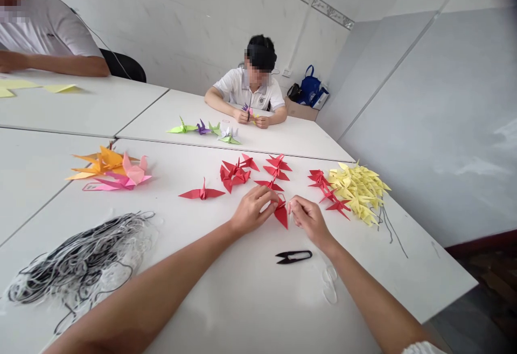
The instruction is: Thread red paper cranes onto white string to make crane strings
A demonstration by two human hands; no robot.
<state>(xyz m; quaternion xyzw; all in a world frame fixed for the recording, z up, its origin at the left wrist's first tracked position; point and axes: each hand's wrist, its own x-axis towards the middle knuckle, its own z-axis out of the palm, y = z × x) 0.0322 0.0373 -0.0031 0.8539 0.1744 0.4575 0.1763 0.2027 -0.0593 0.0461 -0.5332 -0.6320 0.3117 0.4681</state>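
My left hand (255, 208) pinches a red paper crane (281, 214) between thumb and fingers, its pointed wing hanging down toward me. Close by on the right, my right hand (309, 216) is closed, with a bit of thin white string showing at its fingertips. Loops of white string (330, 285) lie on the table under my right forearm. Black thread snips (294, 257) rest just below my hands. More red paper cranes (235, 173) sit beyond my left hand, and a single red crane (202, 193) stands to its left.
Yellow paper cranes (357, 189) are heaped at the right, beside a row of red cranes (329, 193). Orange and pink cranes (107, 165) stand at the left, behind tangled black and white cords (81, 259). Across the white table (242, 311), a person (250, 87) handles paper cranes; another person sits far left.
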